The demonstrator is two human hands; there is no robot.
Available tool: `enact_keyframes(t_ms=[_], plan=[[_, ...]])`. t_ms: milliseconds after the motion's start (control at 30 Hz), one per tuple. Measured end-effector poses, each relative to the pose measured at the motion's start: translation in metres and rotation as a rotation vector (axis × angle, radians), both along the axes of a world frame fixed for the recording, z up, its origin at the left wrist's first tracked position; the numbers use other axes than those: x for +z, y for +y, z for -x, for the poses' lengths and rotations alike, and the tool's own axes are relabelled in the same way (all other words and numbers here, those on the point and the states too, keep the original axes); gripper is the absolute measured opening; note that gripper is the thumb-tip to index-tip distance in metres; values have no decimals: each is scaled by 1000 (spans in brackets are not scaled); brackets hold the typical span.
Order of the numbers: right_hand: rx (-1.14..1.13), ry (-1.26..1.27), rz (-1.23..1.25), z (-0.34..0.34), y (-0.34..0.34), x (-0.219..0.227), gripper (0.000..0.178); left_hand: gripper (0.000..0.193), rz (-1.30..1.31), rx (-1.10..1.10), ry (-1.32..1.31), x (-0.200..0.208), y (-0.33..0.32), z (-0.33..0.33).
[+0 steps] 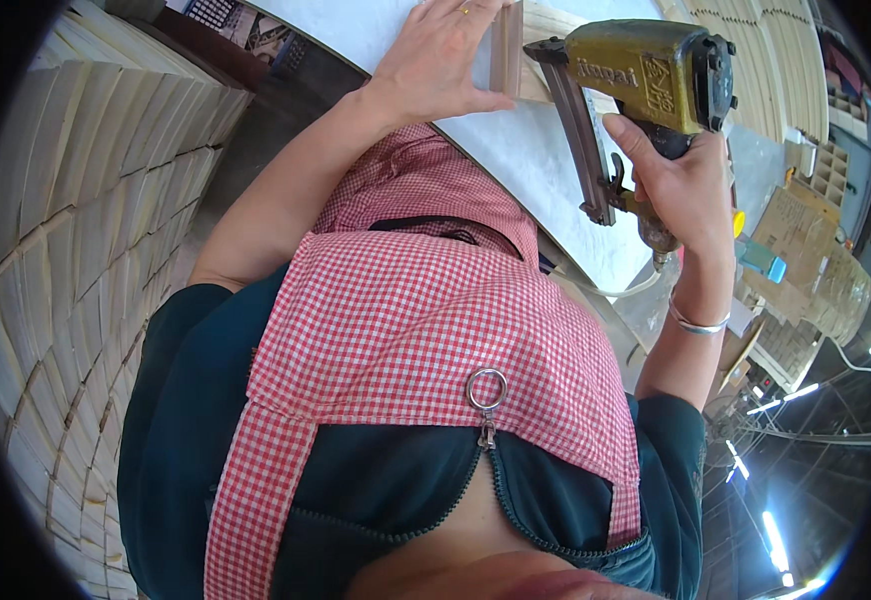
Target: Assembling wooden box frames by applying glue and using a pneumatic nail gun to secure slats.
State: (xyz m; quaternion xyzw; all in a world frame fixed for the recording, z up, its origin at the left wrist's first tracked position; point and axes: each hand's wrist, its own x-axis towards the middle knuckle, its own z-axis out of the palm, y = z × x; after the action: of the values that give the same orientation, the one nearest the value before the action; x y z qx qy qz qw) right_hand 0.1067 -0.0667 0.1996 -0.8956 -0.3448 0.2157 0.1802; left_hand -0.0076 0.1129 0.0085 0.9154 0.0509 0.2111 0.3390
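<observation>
In my right hand (681,190) is a gold-coloured pneumatic nail gun (636,70) with a dark magazine. My fingers are wrapped round its handle, and the thumb lies along the top of the grip. The gun's nose points left, over pale wooden pieces (544,85). A brown wooden strip (507,55) lies at their left side. Against this strip rests my left hand (426,70), its thumb stretched out near the strip's lower end and its fingers spread toward the far end. Some of the left fingertips are cut off by the picture's upper edge.
The pale worktable (516,160) has its near edge at my apron. Tall stacks of wooden strips (76,150) stand close on my left. More wooden strips (746,50) lie on the right, beyond the nail gun. A pale hose (641,290) runs below the gun.
</observation>
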Motion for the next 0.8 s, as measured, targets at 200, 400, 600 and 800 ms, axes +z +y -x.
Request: enact_keyframes(t_ms=[200, 400, 600, 800], plan=[[-406, -90, -140, 4, -52, 0, 35, 90, -24, 16, -196, -18, -13, 10], [-776, -206, -165, -33, -184, -23, 37, 47, -378, -53, -399, -33, -27, 33], [-970, -472, 198, -87, -360, -76, 45, 43, -362, -156, -406, -24, -27, 30], [-1025, -543, 369, -88, -389, -119, 51, 42, -342, -132, -350, -20, -32, 32]])
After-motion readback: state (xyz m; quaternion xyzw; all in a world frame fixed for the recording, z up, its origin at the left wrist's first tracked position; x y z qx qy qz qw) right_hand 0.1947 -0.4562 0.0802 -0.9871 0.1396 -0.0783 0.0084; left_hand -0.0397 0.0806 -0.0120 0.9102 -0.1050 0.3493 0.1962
